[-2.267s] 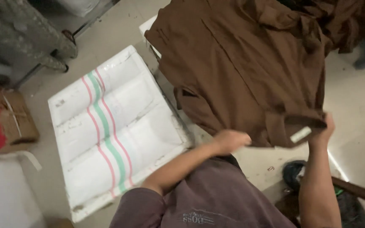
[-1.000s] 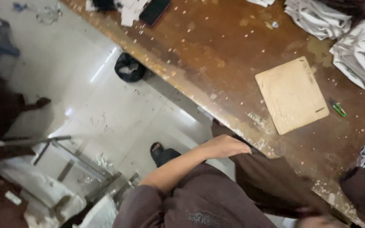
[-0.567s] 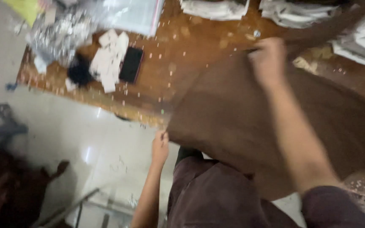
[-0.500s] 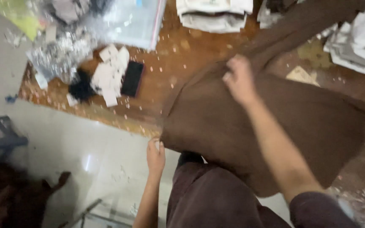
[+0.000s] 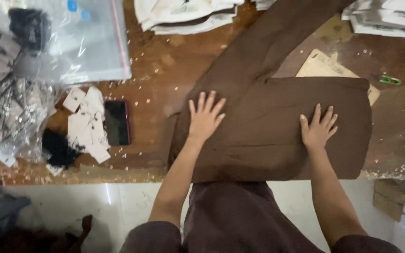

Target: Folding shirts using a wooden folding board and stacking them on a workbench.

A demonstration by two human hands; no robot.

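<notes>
Here, left hand (image 5: 205, 118), right hand (image 5: 318, 127), brown garment (image 5: 268, 140)

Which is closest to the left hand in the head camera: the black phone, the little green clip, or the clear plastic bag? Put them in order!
From the left hand:
1. Black phone, just to its left.
2. Clear plastic bag, up in the left corner.
3. Green clip, far right, past the right hand.

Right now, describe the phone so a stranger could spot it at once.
On the brown wooden table, look left of the brown cloth that both hands press flat. The phone lies beside scattered white paper tags: the only flat, glossy black rectangle there.
</notes>
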